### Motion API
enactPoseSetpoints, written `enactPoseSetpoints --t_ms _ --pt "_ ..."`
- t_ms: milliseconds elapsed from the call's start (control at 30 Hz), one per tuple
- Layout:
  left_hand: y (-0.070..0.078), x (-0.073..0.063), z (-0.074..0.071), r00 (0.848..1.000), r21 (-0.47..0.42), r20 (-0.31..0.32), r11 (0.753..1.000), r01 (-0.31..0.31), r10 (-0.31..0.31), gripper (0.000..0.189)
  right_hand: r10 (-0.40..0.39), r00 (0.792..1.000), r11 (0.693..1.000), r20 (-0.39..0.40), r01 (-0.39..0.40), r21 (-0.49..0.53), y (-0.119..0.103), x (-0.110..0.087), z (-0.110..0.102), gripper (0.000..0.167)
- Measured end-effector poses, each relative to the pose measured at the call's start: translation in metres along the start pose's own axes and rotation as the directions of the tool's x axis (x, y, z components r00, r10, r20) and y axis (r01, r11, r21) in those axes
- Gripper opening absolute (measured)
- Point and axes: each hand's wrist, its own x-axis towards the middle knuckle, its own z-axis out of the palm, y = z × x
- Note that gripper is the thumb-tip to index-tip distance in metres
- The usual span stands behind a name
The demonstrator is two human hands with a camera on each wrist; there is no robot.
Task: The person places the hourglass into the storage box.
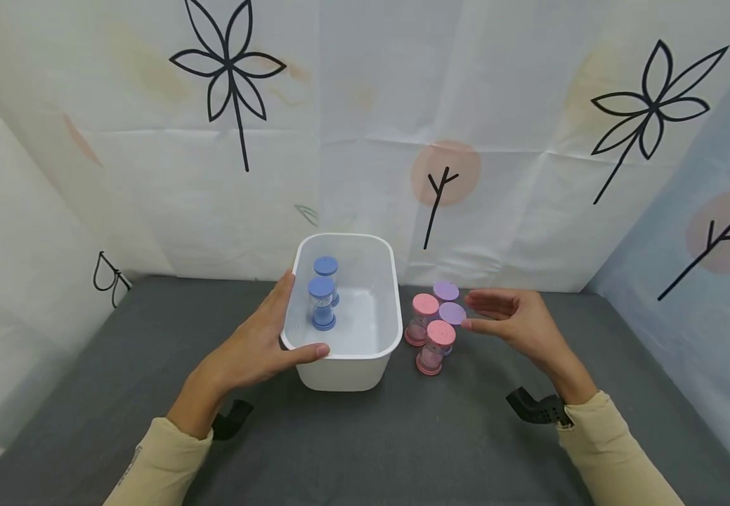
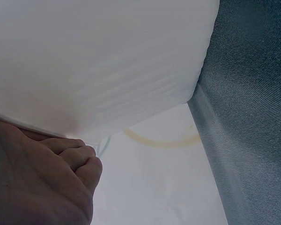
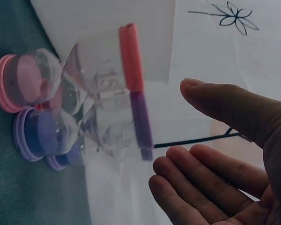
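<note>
White tub (image 1: 344, 375) mid-frame, our left hand (image 1: 257, 353) gripping it: two blue sand timers (image 1: 322, 287) in; pink and purple sand timers (image 1: 440, 333) remain outside; right hand (image 1: 516, 322) released, empty.

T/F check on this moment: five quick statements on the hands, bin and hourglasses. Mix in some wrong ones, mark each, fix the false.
1. Two blue hourglasses stand in the white bin. True.
2. The right hand grips a purple hourglass. False: it holds nothing and is beside the purple pair, with a gap in the right wrist view.
3. The left hand holds the bin, its thumb over the rim. True.
4. Both pink hourglasses are inside the bin. False: they stand outside it on the dark tabletop.
5. More hourglasses are outside the bin than in it. True.
</note>
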Motion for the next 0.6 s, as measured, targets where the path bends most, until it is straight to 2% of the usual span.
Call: enactPoseSetpoints --t_ms 333,600 --pt "-0.001 0.001 0.000 1.000 -0.005 -0.002 1.000 -0.013 0.013 0.121 0.020 1.000 1.000 0.008 -0.020 0.009 0.024 0.009 0.015 0.052" --pt "0.000 0.001 0.001 1.000 -0.025 -0.014 0.999 -0.027 0.026 0.121 0.022 1.000 0.998 0.009 -0.023 0.054 0.028 0.013 0.024 0.052"
